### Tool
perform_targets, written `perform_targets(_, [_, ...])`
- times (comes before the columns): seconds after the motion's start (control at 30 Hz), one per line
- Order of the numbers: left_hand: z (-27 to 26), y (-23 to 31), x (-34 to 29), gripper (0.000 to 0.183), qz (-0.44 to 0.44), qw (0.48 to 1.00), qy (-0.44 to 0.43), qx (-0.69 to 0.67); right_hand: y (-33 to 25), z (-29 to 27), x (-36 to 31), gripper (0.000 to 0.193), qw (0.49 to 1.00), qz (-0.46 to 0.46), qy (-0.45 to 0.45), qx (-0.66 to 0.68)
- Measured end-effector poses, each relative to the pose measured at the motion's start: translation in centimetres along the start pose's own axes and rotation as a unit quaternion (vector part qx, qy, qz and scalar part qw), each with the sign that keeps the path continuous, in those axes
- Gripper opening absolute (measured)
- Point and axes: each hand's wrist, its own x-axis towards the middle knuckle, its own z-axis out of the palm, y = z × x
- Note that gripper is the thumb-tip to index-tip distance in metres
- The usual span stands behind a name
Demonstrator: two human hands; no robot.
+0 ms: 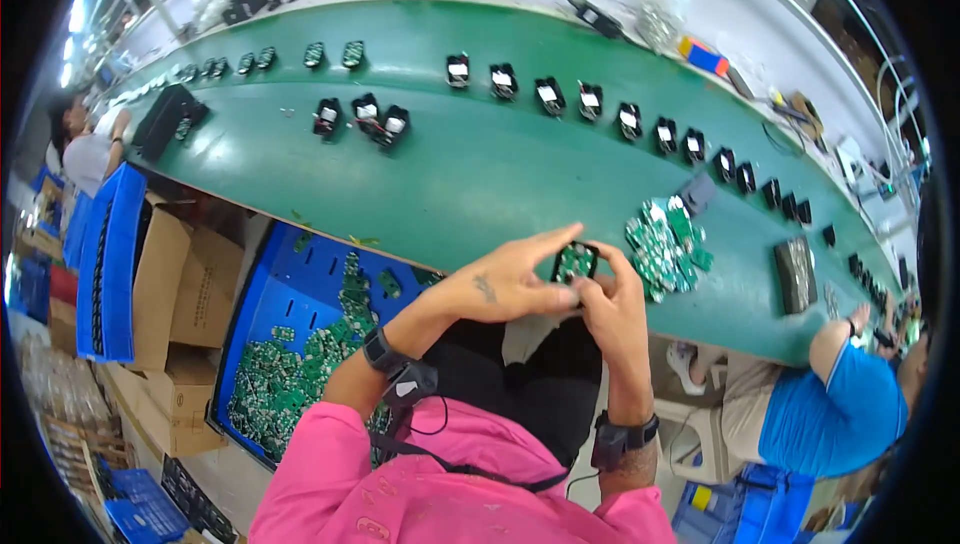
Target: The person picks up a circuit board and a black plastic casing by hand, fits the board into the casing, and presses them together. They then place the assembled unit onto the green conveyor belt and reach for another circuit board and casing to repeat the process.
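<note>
Between my two hands is a small black plastic housing with a green circuit board (575, 261) in it, held over the table's near edge. My left hand (508, 279) grips it from the left, thumb below and forefinger along the top. From the right, my right hand (617, 306) closes on it, with the thumb at its lower edge. Just beyond my right hand lies a loose pile of green circuit boards (660, 249) on the green table (430, 179). Three black housings (367, 116) with white labels sit together farther off to the left.
A row of labelled black housings (549, 95) runs along the table's far side, with circuit boards (353, 54) farther left. At my left, a blue crate (312, 284) holds many boards, next to cardboard boxes (205, 289). A person in blue (835, 409) sits at right; another person (88, 154) is far left.
</note>
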Motion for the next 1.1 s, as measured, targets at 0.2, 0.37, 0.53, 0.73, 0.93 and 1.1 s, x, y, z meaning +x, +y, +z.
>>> perform_targets(0.2, [-1.7, -1.2, 0.9, 0.076, 0.081, 0.947, 0.095, 0.297, 2.4, 2.9, 3.2, 0.042, 0.995, -0.049, 0.013, -0.081])
perform_targets(0.37, [-8.6, -0.1, 3.2, 0.062, 0.059, 0.869, 0.179, 0.457, 0.4, 5.5, 6.1, 0.049, 0.992, -0.039, 0.026, -0.12])
perform_targets(0.53, [-27.1, -1.8, 9.3, 0.067, -0.097, 0.755, 0.333, 0.557, 6.0, 5.8, 7.2, 0.031, 0.873, -0.234, 0.149, -0.401])
perform_targets(0.73, [-40.2, -7.6, 13.1, 0.067, -0.136, 0.707, 0.341, 0.605, 5.6, 6.3, 7.9, 0.022, 0.896, -0.209, 0.12, -0.373])
perform_targets(0.93, [-39.8, -6.6, 14.2, 0.097, -0.186, 0.782, 0.265, 0.532, 4.9, 5.4, 7.7, 0.023, 0.906, -0.136, 0.098, -0.39])
perform_targets(1.1, [-38.9, -3.9, 12.5, 0.106, -0.155, 0.729, 0.369, 0.555, 5.3, 5.6, 7.8, 0.02, 0.906, -0.177, 0.12, -0.366])
